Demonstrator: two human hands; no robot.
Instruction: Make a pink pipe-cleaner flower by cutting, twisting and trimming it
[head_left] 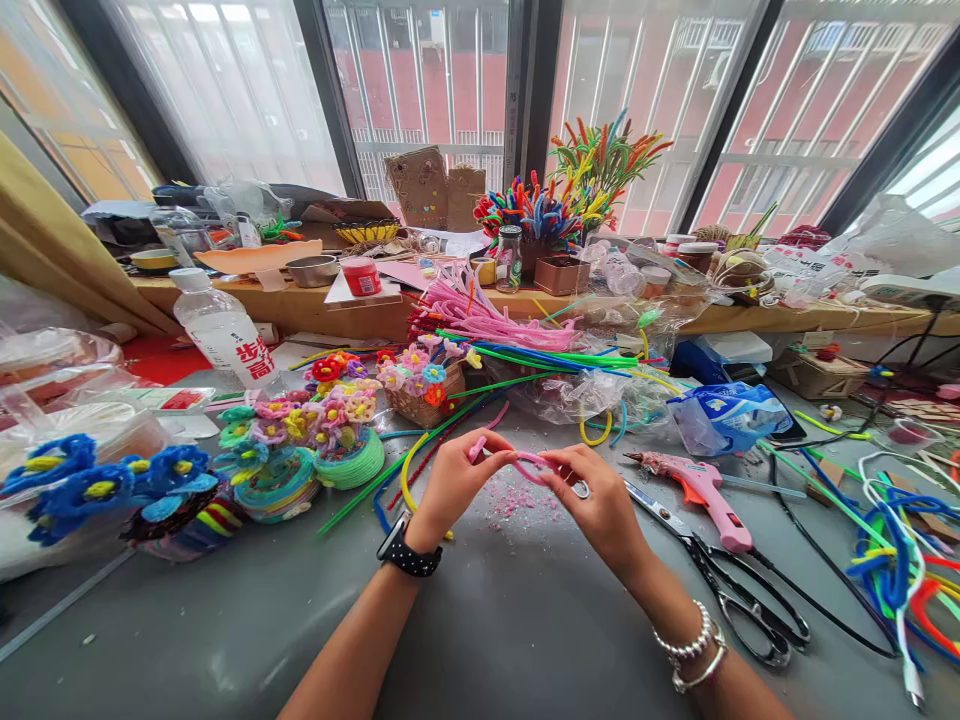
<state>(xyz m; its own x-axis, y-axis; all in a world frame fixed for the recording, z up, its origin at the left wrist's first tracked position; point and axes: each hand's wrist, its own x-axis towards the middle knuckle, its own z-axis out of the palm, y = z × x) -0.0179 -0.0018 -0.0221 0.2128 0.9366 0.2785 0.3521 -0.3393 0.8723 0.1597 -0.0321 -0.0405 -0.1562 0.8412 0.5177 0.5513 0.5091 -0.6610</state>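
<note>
Green coiled pot (351, 464): pink and yellow fuzzy flowers (346, 412) in it. Woven basket (409, 406): pink, blue, orange flowers (427, 370). Striped pot (202, 528), far left: blue flowers (101, 488) with yellow centers. Left hand (459, 478) pinched on pink pipe cleaner (531, 459); right hand (592, 492) pinched on same strand, curved between hands, above pink scraps (517, 508) on counter (480, 640). Forearms angle inward. Bottle (221, 328): red characters on label, not clearly readable.
</note>
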